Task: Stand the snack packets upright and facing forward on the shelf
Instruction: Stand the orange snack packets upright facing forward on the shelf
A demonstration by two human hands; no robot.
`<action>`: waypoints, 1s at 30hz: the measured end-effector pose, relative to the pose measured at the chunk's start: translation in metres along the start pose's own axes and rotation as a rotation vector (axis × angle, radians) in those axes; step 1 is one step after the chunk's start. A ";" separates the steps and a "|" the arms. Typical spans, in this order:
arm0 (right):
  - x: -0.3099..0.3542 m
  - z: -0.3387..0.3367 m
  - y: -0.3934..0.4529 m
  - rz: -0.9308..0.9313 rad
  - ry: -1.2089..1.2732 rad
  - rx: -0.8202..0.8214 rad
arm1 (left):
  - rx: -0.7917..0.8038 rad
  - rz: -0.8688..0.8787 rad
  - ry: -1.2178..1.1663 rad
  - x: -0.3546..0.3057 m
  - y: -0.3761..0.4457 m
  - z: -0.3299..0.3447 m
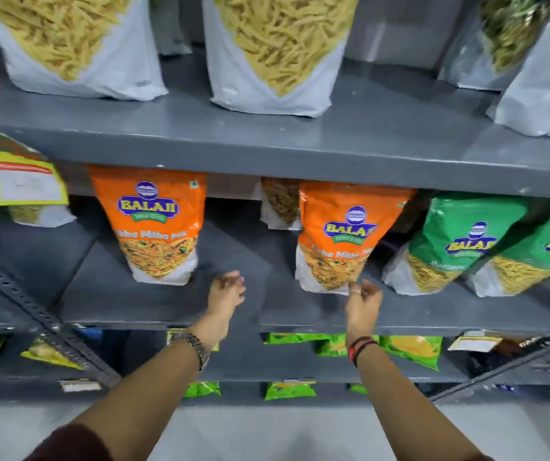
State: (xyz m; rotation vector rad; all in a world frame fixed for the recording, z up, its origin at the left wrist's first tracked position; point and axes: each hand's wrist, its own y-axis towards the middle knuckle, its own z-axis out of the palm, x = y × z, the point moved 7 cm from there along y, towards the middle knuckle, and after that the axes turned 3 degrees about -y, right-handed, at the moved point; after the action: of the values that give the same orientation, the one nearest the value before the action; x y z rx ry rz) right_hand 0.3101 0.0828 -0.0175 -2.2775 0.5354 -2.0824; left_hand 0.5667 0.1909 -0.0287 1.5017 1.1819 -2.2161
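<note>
Two orange Balaji snack packets stand upright, fronts toward me, on the grey middle shelf (153, 311). The left orange packet (155, 224) is apart from the right orange packet (340, 241). Two green Balaji packets (450, 244) lean to the right beside them. My left hand (227, 291) hovers over the bare shelf between the orange packets, fingers apart, holding nothing. My right hand (363, 301) is just below the right orange packet's bottom edge, fingers loosely spread, empty. A packet showing its back (10, 181) tilts at the far left.
Large white bags of yellow sticks (77, 44) stand on the upper shelf. Another packet (280, 204) sits behind the right orange one. Lower shelves hold green and yellow packets (410, 351). A perforated diagonal brace (34, 311) crosses the left side. Grey floor lies below.
</note>
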 end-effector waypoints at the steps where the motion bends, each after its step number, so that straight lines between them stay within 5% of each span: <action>1: 0.005 -0.005 0.010 0.019 0.014 0.064 | 0.072 0.002 0.041 0.004 0.000 0.020; 10: 0.021 0.007 0.045 0.065 0.022 0.537 | 0.389 0.084 0.282 0.018 -0.035 0.123; 30: 0.025 0.069 -0.003 0.186 0.084 0.578 | 0.272 0.077 0.230 -0.009 -0.008 0.065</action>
State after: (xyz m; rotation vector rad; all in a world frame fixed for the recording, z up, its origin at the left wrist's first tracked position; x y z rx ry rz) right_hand 0.3790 0.0642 -0.0009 -1.7524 0.1100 -1.9244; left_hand 0.5219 0.1481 -0.0069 1.9167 0.8869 -2.2725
